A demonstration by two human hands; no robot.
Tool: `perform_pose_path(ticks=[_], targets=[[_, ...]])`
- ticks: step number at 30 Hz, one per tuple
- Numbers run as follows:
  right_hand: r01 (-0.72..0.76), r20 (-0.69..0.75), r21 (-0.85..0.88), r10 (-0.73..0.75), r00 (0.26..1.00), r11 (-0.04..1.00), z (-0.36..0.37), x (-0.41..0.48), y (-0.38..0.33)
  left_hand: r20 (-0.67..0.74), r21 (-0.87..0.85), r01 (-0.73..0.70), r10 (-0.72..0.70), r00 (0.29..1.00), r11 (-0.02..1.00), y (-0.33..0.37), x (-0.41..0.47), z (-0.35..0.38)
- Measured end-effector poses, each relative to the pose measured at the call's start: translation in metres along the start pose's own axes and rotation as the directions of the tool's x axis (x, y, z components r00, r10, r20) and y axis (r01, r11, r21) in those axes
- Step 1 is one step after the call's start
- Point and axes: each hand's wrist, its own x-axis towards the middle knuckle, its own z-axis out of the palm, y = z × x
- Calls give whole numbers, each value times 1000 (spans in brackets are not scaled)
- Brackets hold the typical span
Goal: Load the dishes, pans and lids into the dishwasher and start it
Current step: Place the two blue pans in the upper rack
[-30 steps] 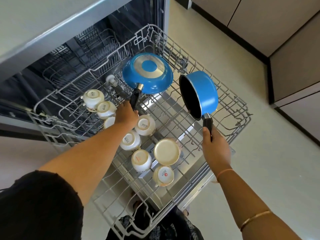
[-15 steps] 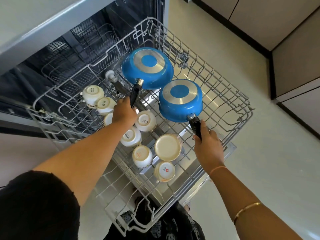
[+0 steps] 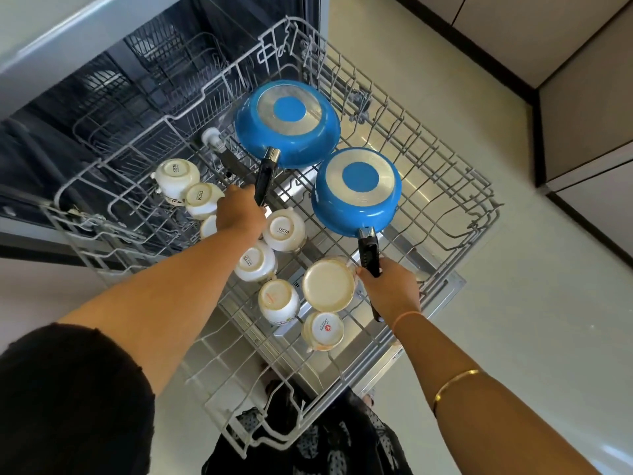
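Note:
A wire dishwasher rack (image 3: pixel 455 186) is pulled out over the open door. Two blue pans lie upside down in it. The wider frying pan (image 3: pixel 287 123) is at the back; my left hand (image 3: pixel 239 212) holds the end of its black handle. The deeper saucepan (image 3: pixel 356 190) lies to its right and nearer; my right hand (image 3: pixel 388 289) grips its black handle. Several white cups (image 3: pixel 178 178) stand upside down in the rack's left and front part.
The dark dishwasher interior (image 3: pixel 102 108) with a lower rack opens at the upper left, under a grey countertop edge (image 3: pixel 68 36). Pale floor lies to the right, with beige cabinets (image 3: pixel 589 97) beyond. The rack's right half holds bare wire tines.
The saucepan was on its side, opening facing left; my right hand turned it bottom up and lowered it into the rack beside the frying pan. My left hand stays on the frying pan's handle.

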Motion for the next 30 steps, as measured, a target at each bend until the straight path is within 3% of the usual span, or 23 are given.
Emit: perform_pose_path(ticks=[6, 15, 25, 30], targets=[[-15, 46, -123, 21, 999, 992, 2, 2, -2, -8, -145, -12, 11, 1000, 989, -2, 0, -5], [2, 1, -133, -1, 1000, 991, 7, -11, -2, -23, -81, 13, -15, 1000, 997, 4, -11, -1], [-37, -52, -143, 30, 998, 989, 7, -10, -5, -102, -144, -97, 83, 991, 985, 5, -25, 4], [61, -51, -295, -80, 995, 953, 5, -13, -1, -134, -150, -127, 108, 985, 981, 2, -28, 5]])
